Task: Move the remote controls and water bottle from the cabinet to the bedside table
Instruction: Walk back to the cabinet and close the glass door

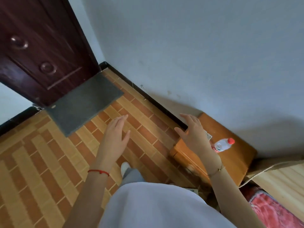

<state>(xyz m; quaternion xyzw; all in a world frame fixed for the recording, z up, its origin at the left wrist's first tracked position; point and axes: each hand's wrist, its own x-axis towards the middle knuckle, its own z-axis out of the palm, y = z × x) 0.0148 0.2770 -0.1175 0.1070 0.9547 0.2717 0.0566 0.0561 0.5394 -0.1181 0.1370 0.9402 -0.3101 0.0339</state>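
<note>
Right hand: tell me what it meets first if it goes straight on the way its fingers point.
Probably the wall. The right hand points up-left past the table corner; depth is unclear.

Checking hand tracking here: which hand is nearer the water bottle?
Right. The right hand hovers open above the wooden table, just left of the water bottle in the picture. The left hand is open over the tiled floor, well away from it.

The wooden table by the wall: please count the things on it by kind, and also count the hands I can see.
Water bottle: 1
Small card-like item, partly hidden by the right hand: 1
Remote controls: 0 visible
Hands, left and right, both holding nothing: 2
Total: 4
</note>
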